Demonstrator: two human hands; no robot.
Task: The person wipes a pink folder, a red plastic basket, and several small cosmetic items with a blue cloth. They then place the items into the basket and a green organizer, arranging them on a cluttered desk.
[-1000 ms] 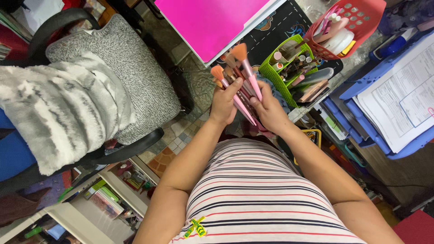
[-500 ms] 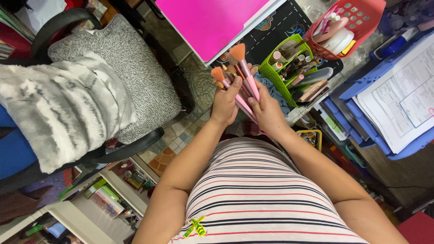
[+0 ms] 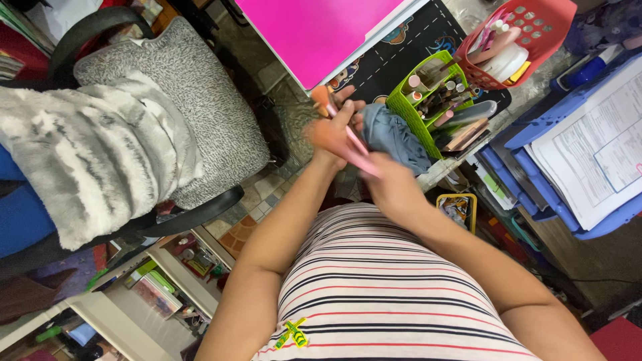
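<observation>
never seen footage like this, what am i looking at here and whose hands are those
This is one picture from a camera worn on a person's head, looking straight down their striped shirt to their own two bare hands. No machine is involved. The left hand has its grip closed on a bunch of pink-handled makeup brushes; the right hand is blurred, at the handles' lower ends, so its hold is unclear. Past the hands lie a grey-blue cloth, a green basket of cosmetics, a red basket, a pink folder and blue trays with papers. A fur-draped chair stands on the left.
</observation>
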